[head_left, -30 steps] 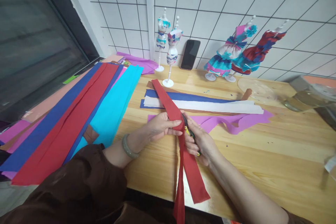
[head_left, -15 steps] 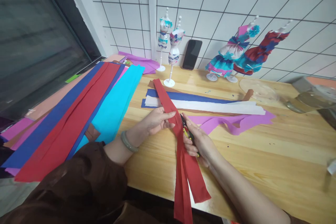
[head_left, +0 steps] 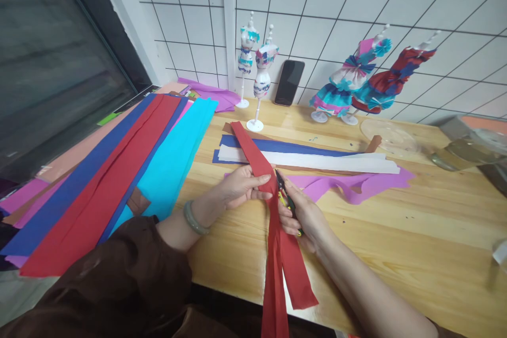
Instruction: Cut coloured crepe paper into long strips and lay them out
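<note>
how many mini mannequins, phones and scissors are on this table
mini mannequins: 4, two bare-skirted, one in a teal dress, one in a red dress
phone: 1
scissors: 1, in the right hand
total: 6

Long paper strip (head_left: pixel 273 211) runs near-to-far at table (head_left: pixel 396 232) centre, crossing flat strips (head_left: pixel 317 161). Paper sheets (head_left: pixel 119 179) left. Mannequins (head_left: pixel 255 71), phone (head_left: pixel 289 82) far, against wall.
</note>
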`<state>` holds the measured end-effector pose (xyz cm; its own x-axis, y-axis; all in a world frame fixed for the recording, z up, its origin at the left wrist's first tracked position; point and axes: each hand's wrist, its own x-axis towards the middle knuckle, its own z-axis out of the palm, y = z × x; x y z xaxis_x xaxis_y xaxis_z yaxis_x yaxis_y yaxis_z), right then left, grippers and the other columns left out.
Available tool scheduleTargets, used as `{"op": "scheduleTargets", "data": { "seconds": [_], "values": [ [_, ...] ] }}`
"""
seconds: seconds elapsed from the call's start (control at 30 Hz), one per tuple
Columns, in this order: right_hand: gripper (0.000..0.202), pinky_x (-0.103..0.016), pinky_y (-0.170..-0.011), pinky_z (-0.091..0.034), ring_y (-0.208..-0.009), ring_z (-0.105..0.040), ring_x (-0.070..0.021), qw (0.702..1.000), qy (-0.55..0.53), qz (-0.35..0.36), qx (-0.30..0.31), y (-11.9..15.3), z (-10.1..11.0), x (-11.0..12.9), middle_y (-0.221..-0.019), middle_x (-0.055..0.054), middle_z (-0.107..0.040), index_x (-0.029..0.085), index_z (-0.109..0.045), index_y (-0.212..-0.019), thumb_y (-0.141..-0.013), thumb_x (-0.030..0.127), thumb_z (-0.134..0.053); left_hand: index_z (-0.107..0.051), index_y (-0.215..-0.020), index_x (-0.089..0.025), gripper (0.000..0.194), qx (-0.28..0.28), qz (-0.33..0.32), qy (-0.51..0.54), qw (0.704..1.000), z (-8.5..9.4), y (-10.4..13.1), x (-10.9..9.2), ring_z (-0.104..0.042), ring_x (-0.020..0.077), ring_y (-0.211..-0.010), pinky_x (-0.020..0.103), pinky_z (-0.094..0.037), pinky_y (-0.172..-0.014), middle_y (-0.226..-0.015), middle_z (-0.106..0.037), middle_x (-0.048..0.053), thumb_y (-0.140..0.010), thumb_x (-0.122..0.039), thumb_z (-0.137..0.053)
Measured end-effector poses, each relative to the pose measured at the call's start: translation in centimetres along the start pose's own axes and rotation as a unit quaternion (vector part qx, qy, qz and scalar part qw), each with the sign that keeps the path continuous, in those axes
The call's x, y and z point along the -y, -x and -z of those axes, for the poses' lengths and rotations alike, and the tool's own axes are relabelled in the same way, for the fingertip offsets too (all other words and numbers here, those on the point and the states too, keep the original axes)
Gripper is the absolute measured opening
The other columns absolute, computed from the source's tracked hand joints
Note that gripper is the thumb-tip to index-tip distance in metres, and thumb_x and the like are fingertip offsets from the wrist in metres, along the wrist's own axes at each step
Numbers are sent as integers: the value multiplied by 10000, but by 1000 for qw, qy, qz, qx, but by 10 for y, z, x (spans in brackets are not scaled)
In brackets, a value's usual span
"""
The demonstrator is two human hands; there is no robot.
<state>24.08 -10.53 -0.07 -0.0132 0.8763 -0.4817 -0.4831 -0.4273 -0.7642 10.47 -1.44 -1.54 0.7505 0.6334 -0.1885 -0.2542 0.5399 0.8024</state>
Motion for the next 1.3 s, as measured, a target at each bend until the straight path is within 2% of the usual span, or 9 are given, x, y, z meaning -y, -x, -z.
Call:
{"op": "scheduleTargets", "data": {
  "seconds": [0.17,0.53,0.7,0.8,0.93,1.03,1.13,1.2,1.3],
  "values": [
    [414,-115,-276,-169,-301,-178,-19,1000,-6,-10,-7,-1,0,0,-452,106,-342,256,-510,-1120,-803,522,-522,-597,-965,-153,283,3,-4,14,1000,2,-1,4,-609,109,-745,230,-526,-649,-880,-637,39,-716,-245,-694],
    [605,-114,-288,-156,-304,-166,-25,1000,1,6,0,3,-2,3,-459,115,-318,347,-326,-1362,-809,471,-538,-590,-960,-155,271,5,-2,5,1000,2,-2,4,-606,107,-748,220,-535,-635,-905,-623,40,-721,-233,-690],
    [336,-123,-278,-148,-302,-155,-21,999,-22,-24,6,0,1,1,-451,102,-316,229,-566,-1010,-819,498,-506,-581,-988,-162,293,-3,9,-13,1000,1,0,4,-614,123,-779,216,-531,-631,-940,-633,59,-726,-243,-685],
    [355,-127,-275,-148,-308,-156,-15,998,-36,-31,28,-2,4,0,-450,92,-308,178,-514,-698,-814,513,-501,-579,-1003,-152,315,3,19,-26,999,0,0,4,-618,127,-758,223,-533,-619,-924,-641,70,-722,-244,-688],
    [407,-126,-271,-144,-313,-146,-10,998,-42,-33,41,-3,6,0,-453,90,-305,174,-430,-599,-813,513,-499,-582,-988,-133,330,2,30,-35,999,-1,0,3,-618,125,-733,218,-531,-599,-901,-642,75,-707,-259,-702],
    [345,-124,-270,-141,-308,-147,-12,998,-40,-28,25,-3,5,1,-454,96,-315,180,-496,-699,-807,507,-515,-577,-1006,-130,346,2,32,-33,999,-1,0,3,-612,116,-717,210,-531,-595,-890,-635,73,-711,-261,-699],
    [332,-119,-272,-147,-301,-149,-20,999,-28,-16,22,-1,2,2,-446,109,-308,222,-552,-1000,-809,491,-525,-568,-1047,-136,371,-1,31,-32,999,0,-1,4,-609,114,-715,211,-532,-599,-902,-635,76,-719,-255,-692],
    [443,-115,-276,-151,-297,-153,-23,1000,-16,-4,21,0,0,4,-447,116,-311,272,-473,-1203,-812,475,-528,-567,-1054,-139,372,1,34,-35,999,0,-1,4,-611,115,-718,211,-531,-600,-907,-637,77,-722,-257,-689],
    [520,-115,-278,-155,-294,-156,-28,1000,-6,6,17,1,-1,4,-447,120,-316,312,-384,-1297,-820,465,-522,-567,-1051,-140,372,3,36,-39,999,0,-2,4,-612,117,-723,213,-530,-600,-919,-639,80,-720,-257,-690]
  ]
}}
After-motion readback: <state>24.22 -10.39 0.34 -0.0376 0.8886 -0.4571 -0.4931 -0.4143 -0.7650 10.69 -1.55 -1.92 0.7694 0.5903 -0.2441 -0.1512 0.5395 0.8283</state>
